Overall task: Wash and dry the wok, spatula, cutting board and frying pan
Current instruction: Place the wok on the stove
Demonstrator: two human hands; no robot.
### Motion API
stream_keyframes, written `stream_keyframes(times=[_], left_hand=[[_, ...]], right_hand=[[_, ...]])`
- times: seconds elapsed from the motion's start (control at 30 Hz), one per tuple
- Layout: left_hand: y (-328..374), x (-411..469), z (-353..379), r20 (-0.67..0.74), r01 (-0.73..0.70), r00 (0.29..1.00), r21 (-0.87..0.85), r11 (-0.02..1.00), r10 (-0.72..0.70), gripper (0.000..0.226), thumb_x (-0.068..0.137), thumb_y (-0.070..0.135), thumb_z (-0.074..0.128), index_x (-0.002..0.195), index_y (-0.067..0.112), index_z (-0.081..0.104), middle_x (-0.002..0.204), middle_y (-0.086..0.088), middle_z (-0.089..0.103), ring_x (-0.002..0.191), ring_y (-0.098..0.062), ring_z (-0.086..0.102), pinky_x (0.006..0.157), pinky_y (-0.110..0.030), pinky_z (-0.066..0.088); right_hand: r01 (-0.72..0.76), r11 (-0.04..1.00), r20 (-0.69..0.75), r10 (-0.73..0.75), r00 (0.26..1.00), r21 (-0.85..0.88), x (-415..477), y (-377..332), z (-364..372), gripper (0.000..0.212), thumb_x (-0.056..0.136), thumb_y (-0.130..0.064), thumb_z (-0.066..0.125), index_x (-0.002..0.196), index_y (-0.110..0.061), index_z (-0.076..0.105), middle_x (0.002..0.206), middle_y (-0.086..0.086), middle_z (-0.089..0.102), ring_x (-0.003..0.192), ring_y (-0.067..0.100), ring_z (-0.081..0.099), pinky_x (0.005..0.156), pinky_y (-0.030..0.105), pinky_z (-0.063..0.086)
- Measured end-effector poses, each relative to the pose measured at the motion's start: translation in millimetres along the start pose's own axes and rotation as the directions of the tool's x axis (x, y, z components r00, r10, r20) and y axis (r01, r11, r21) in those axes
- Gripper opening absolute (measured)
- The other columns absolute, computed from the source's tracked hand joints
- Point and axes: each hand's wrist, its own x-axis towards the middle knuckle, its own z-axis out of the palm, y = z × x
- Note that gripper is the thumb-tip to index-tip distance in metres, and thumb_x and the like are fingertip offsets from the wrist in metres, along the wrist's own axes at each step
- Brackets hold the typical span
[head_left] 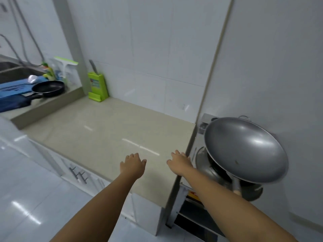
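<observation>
Two hands — left hand and right hand — reach over the beige surface, fingers loose, grasping nothing. Grey metal wok, glossy, sits tilted on the stove at right, handle toward the camera; black frying pan lies far left beside the sink. White tiled walls; green knife block label too blurred to read.
</observation>
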Motion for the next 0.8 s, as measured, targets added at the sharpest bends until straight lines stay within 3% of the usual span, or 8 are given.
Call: stream_keyframes(times=[0.43,0.67,0.8], left_hand=[[-270.9,45.1,-87.4,-0.048,0.204,0.978,0.043,0.978,-0.202,0.051,0.102,0.045,0.029,0.141,0.012,0.04,0.145,-0.005,0.044,0.135,-0.023,0.037,0.106,-0.041,0.034],[-368.7,67.0,-118.9,-0.077,0.264,0.961,-0.035,0.964,-0.266,0.053,0.103,0.045,0.03,0.144,0.012,0.037,0.149,-0.005,0.041,0.138,-0.022,0.035,0.109,-0.041,0.032],[-412.1,90.8,-131.0,-0.103,0.277,0.951,-0.129,0.952,-0.291,0.056,0.103,0.045,0.033,0.149,0.013,0.031,0.154,-0.004,0.036,0.14,-0.021,0.034,0.111,-0.04,0.032]], right_hand=[[0.165,0.986,0.085,-0.162,0.983,-0.028,67.8,-272.5,52.3,0.056,0.1,-0.035,0.028,0.151,-0.013,0.028,0.161,0.003,0.015,0.146,0.028,0.015,0.119,0.049,0.011],[0.262,0.963,0.126,-0.254,0.959,-0.056,104.2,-394.8,70.0,0.052,0.1,-0.035,0.029,0.146,-0.012,0.035,0.159,0.006,0.021,0.14,0.03,0.027,0.115,0.047,0.022],[0.312,0.95,0.15,-0.309,0.939,0.003,135.2,-451.7,77.2,0.054,0.102,-0.033,0.027,0.152,-0.013,0.025,0.162,0.005,0.012,0.144,0.031,0.021,0.116,0.044,0.024]])
